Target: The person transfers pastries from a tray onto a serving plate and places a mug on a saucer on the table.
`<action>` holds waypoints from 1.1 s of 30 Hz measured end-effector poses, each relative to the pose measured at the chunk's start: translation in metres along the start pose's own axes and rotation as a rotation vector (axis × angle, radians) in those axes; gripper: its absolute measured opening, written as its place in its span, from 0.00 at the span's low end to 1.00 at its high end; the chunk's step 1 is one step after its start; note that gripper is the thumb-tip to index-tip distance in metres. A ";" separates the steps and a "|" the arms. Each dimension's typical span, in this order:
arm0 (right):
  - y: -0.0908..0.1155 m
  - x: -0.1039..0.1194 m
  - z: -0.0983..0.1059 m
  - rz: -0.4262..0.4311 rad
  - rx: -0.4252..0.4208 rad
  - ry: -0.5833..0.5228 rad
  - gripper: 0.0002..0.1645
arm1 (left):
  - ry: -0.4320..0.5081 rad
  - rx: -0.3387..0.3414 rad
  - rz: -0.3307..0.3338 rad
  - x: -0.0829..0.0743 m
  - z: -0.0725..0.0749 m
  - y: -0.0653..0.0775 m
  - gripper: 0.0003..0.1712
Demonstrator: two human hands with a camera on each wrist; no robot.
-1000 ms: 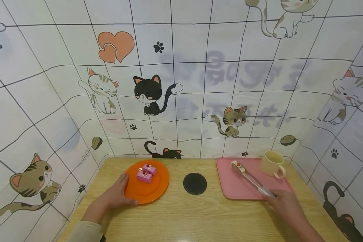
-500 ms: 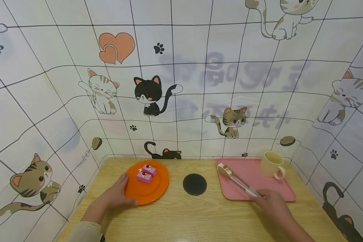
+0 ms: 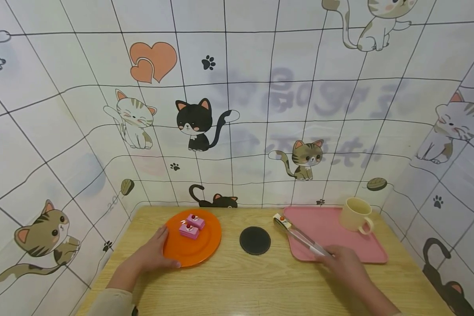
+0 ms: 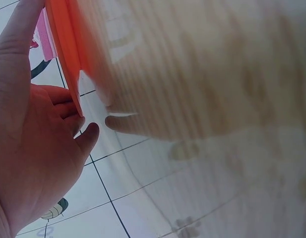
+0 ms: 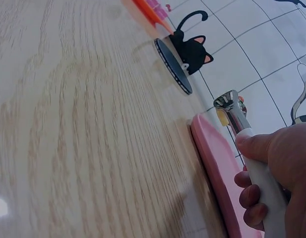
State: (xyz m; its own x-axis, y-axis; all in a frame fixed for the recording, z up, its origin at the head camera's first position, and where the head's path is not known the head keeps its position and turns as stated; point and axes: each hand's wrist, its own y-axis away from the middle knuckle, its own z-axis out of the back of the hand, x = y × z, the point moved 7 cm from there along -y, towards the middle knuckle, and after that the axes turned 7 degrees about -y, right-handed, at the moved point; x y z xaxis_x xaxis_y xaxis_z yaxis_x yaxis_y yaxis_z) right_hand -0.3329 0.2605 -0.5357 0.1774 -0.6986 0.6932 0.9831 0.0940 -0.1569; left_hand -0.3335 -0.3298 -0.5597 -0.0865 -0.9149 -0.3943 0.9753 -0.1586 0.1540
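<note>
My right hand (image 3: 345,265) grips the handle of a pair of metal tongs (image 3: 306,241), white along the grip (image 5: 264,186) in the right wrist view. Between the tong tips sits a small toy cake (image 3: 279,218), pale with an orange-red topping, raised just past the tray's left edge. On the left, my left hand (image 3: 152,252) rests against the rim of an orange plate (image 3: 207,252), fingers along its left side and thumb at the front. Two pink toy cake pieces (image 3: 189,231) with red toppings lie on that plate.
A pink tray (image 3: 335,232) lies at the right, bearing a pale yellow mug (image 3: 354,214) at its back right. Between plate and tray is a round black coaster (image 3: 255,240). A cat-patterned wall (image 3: 245,131) closes off the wooden table (image 3: 237,285) behind.
My right hand has moved left, carrying the cake in the tongs from above the tray to just beyond its left edge. My left hand and the plate have stayed put.
</note>
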 end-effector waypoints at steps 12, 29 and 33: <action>-0.010 0.017 -0.020 0.008 0.045 -0.040 0.07 | 0.004 -0.005 -0.006 -0.001 -0.001 0.000 0.83; -0.021 0.055 -0.049 0.133 0.099 -0.070 0.05 | 0.000 -0.003 0.002 -0.002 -0.001 0.001 0.83; -0.024 0.065 -0.057 0.187 0.114 -0.052 0.08 | -0.002 -0.007 0.003 -0.002 0.000 0.000 0.83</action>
State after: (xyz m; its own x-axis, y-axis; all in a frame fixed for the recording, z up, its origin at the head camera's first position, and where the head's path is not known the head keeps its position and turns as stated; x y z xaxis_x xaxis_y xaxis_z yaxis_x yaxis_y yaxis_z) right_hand -0.3481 0.1729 -0.5270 0.3561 -0.6247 0.6950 0.9311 0.2998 -0.2077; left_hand -0.3329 -0.3279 -0.5590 -0.0842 -0.9160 -0.3923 0.9769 -0.1535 0.1485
